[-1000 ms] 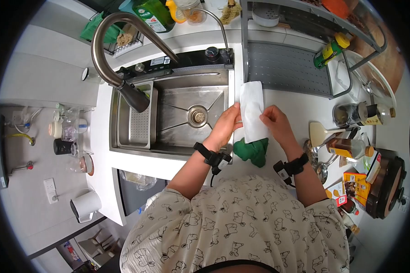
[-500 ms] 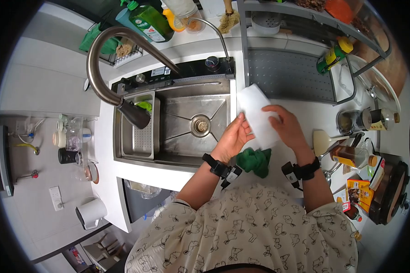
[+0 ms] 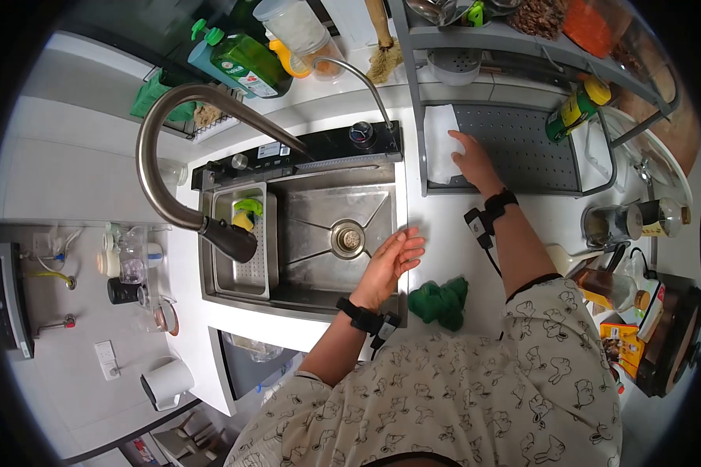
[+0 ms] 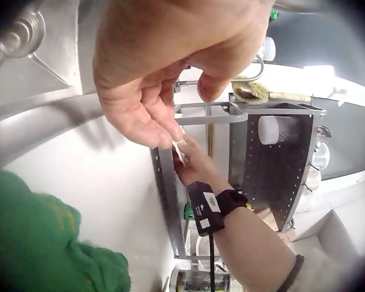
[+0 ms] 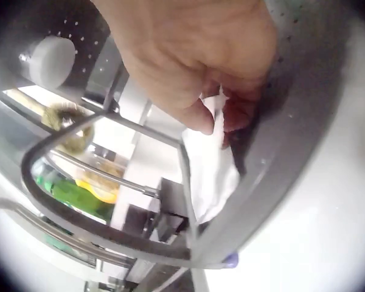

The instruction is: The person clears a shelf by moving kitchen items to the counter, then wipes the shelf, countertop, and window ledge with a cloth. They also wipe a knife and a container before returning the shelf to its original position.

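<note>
A folded white sheet, paper or cloth (image 3: 442, 144), lies on the left end of the grey perforated tray (image 3: 514, 148). My right hand (image 3: 475, 162) pinches its edge between thumb and fingers; the right wrist view shows the pinched white edge (image 5: 210, 164) up close. Over the sink's right rim, my left hand (image 3: 385, 268) hovers with relaxed fingers and holds nothing. Nearer my body, a crumpled green cloth (image 3: 438, 302) rests on the white counter, and it also fills the lower left of the left wrist view.
To the left is the steel sink (image 3: 311, 272) with a tall curved faucet (image 3: 152, 148) above it. Bottles (image 3: 245, 66) and a brush (image 3: 384, 58) stand behind. Jars (image 3: 611, 226), a spatula and a dark appliance (image 3: 666, 335) crowd the right side.
The white sheet has moved from between both hands, away from my body onto the tray, with my right hand. My left hand has let go of it and remains near the sink's edge.
</note>
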Motion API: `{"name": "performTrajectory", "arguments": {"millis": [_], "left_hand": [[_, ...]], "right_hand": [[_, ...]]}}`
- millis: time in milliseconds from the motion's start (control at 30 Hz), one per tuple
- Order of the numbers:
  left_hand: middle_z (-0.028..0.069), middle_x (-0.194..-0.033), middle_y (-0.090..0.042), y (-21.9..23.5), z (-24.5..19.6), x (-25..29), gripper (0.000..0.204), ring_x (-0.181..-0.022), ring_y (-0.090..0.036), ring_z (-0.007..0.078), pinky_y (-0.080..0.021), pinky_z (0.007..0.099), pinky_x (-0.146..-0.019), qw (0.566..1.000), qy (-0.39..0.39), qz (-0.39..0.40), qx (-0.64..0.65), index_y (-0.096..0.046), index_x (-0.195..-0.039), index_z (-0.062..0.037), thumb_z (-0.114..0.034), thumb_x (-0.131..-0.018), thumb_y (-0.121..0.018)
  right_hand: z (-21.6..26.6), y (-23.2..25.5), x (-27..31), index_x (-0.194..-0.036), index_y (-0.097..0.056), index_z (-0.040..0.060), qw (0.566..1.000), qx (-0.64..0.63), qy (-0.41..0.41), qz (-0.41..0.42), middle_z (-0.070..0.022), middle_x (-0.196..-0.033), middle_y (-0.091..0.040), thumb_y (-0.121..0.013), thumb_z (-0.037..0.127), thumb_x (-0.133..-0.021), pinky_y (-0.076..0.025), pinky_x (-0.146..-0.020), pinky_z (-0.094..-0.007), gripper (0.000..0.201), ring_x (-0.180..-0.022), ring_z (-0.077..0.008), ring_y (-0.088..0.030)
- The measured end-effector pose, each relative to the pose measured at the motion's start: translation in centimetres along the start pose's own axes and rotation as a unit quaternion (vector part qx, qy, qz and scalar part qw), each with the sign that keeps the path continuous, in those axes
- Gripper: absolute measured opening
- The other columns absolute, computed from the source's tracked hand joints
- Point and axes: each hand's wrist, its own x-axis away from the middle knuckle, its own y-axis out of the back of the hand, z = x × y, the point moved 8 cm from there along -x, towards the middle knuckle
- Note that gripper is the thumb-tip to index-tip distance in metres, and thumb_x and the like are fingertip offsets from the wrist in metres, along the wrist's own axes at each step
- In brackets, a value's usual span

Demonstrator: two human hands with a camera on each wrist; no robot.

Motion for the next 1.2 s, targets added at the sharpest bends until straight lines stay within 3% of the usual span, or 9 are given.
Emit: {"name": "performTrajectory", "arguments": {"millis": [133,300,500,633,833,933,1033,1100,1200], "left_hand": [[0.0029,-0.102,-0.060,1.5,0.4,0.1,0.035,-0.087,-0.058,0.0089,-0.047,0.0227,-0.077,1.000,0.010,-0.024,0.002,-0.048,-0.118,-0.0061,-0.031,-0.094,-0.043],[0.0024,-0.097,-0.062,1.9,0.2,-0.4,0.032,-0.085,-0.058,0.0077,-0.046,0.0214,-0.075,0.999,0.017,-0.044,0.000,-0.051,-0.115,-0.0062,-0.028,-0.094,-0.043],[0.0005,-0.097,-0.061,0.5,-0.1,-0.8,0.033,-0.084,-0.057,0.0081,-0.046,0.0213,-0.073,0.997,0.004,-0.034,-0.074,-0.051,-0.114,-0.0072,-0.031,-0.093,-0.044],[0.0004,-0.095,-0.061,1.2,0.4,-0.7,0.033,-0.083,-0.057,0.0086,-0.044,0.0208,-0.072,0.991,-0.010,-0.055,-0.122,-0.052,-0.112,-0.0075,-0.033,-0.091,-0.048],[0.0007,-0.091,-0.062,1.9,0.5,-0.6,0.029,-0.078,-0.057,0.0073,-0.046,0.0199,-0.070,0.995,-0.010,-0.067,-0.073,-0.054,-0.110,-0.0072,-0.028,-0.091,-0.050],[0.0009,-0.091,-0.062,1.6,0.2,-0.7,0.030,-0.077,-0.058,0.0073,-0.047,0.0201,-0.070,0.995,-0.008,-0.064,-0.082,-0.054,-0.111,-0.0073,-0.029,-0.091,-0.050],[0.0010,-0.093,-0.062,0.1,0.2,-0.7,0.030,-0.079,-0.057,0.0070,-0.046,0.0199,-0.070,0.993,-0.010,-0.053,-0.101,-0.054,-0.110,-0.0073,-0.029,-0.091,-0.050],[0.0015,-0.096,-0.061,-1.3,-0.1,-0.4,0.029,-0.082,-0.056,0.0071,-0.044,0.0199,-0.071,0.989,-0.013,-0.045,-0.142,-0.054,-0.110,-0.0072,-0.029,-0.091,-0.049],[0.0009,-0.096,-0.061,-2.3,0.0,0.7,0.031,-0.083,-0.056,0.0077,-0.043,0.0214,-0.072,0.982,-0.019,-0.023,-0.185,-0.054,-0.110,-0.0077,-0.031,-0.091,-0.049]], "right_hand": [[0.6,0.1,0.6,-0.126,-0.043,0.0149,1.000,0.005,-0.003,0.016,-0.0147,-0.129,-0.040,-0.060,0.007,-0.076,-0.036,-0.097,-0.0351,0.054,-0.116,-0.0321,-0.043],[2.6,0.1,1.8,-0.131,-0.039,0.0239,0.941,0.329,-0.050,0.065,-0.0092,-0.140,-0.028,-0.069,0.035,-0.070,-0.035,-0.094,-0.0494,0.069,-0.121,-0.0349,-0.034],[2.3,-1.5,2.3,-0.132,-0.039,0.0238,0.964,0.262,0.008,0.053,-0.0111,-0.142,-0.024,-0.069,0.035,-0.068,-0.030,-0.096,-0.0529,0.071,-0.128,-0.0347,-0.024],[5.0,3.9,5.5,-0.129,-0.041,0.0136,0.971,0.149,0.145,-0.115,-0.0207,-0.137,-0.028,-0.067,0.021,-0.072,-0.029,-0.102,-0.0433,0.063,-0.125,-0.0380,-0.029],[-0.8,19.8,20.0,-0.124,-0.037,-0.0045,0.878,0.120,-0.010,-0.463,-0.0271,-0.131,-0.031,-0.061,0.015,-0.078,-0.027,-0.102,-0.0436,0.056,-0.123,-0.0399,-0.029],[-5.2,23.7,25.2,-0.125,-0.036,-0.0069,0.859,0.139,-0.123,-0.477,-0.0273,-0.126,-0.037,-0.058,0.015,-0.080,-0.026,-0.101,-0.0446,0.055,-0.121,-0.0396,-0.032],[-12.1,24.1,26.6,-0.115,-0.045,-0.0039,0.823,0.015,-0.254,-0.507,-0.0201,-0.110,-0.052,-0.054,0.020,-0.085,-0.042,-0.084,-0.0396,0.039,-0.101,-0.0317,-0.052],[-14.8,21.6,25.7,-0.099,-0.051,0.0028,0.734,-0.381,-0.339,-0.449,-0.0092,-0.089,-0.060,-0.048,0.027,-0.089,-0.043,-0.055,-0.0303,0.027,-0.071,-0.0194,-0.060],[-14.4,21.5,24.4,-0.081,-0.051,0.0109,0.745,-0.383,-0.290,-0.463,0.0022,-0.067,-0.051,-0.044,0.034,-0.090,-0.031,-0.042,-0.0245,0.026,-0.048,-0.0082,-0.046]]}}
